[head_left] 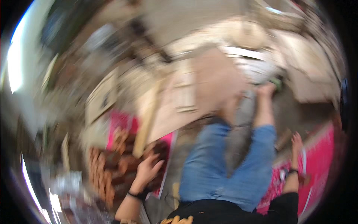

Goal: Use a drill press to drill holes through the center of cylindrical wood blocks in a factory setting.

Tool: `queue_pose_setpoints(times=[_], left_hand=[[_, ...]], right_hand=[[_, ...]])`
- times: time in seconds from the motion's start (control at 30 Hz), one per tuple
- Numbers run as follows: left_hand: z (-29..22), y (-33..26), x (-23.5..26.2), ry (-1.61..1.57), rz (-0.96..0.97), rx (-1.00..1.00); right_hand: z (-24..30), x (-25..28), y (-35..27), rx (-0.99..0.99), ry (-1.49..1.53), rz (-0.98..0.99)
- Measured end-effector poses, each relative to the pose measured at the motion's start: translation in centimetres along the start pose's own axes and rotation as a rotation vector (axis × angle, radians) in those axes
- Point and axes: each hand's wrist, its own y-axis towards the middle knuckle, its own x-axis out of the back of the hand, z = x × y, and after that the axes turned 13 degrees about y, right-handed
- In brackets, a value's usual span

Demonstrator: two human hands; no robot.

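Observation:
My left hand (pixel 148 171) is over a pile of reddish-brown carved-looking pieces (pixel 126 164) on the left, thumb apart from the fingers. It looks open, and nothing shows in it, though motion smears the picture; I cannot tell whether it touches the pile. Out to the right, my right hand (pixel 296 143) is stretched open and holds nothing that I can see. It is above a bright pink sheet (pixel 317 153). Between my hands and farther off lies a flat light-brown board (pixel 209 82), with pale wooden strips (pixel 186 86) on it.
A narrow wooden bar (pixel 146 123) runs along the board's left edge to the pile. A tan panel (pixel 102 95) stands at the far left. My legs in blue jeans (pixel 212 164) extend forward. Light boards (pixel 304 59) lie at the far right, near a whitish bundle (pixel 255 69).

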Motion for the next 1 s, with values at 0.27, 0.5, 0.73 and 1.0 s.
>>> queue_pose_setpoints(times=[0.27, 0.5, 0.73, 1.0], left_hand=[[9.0, -11.2, 11.7, 0.308, -0.639, 0.281], [21.1, -12.2, 13.9, 0.583, -0.233, 0.869], [23.5, -9.2, 10.7, 0.545, -0.416, 0.805], [14.4, -9.1, 13.0, 0.402, -0.629, 0.563]], right_hand=[[12.5, -23.6, 7.8, 0.072, -0.386, 0.465], [22.1, -38.2, -4.1, -0.014, -0.346, 0.703], [27.7, -44.6, -13.1, -0.057, -0.332, 0.897], [30.4, -49.8, -17.3, -0.053, -0.34, 1.015]])
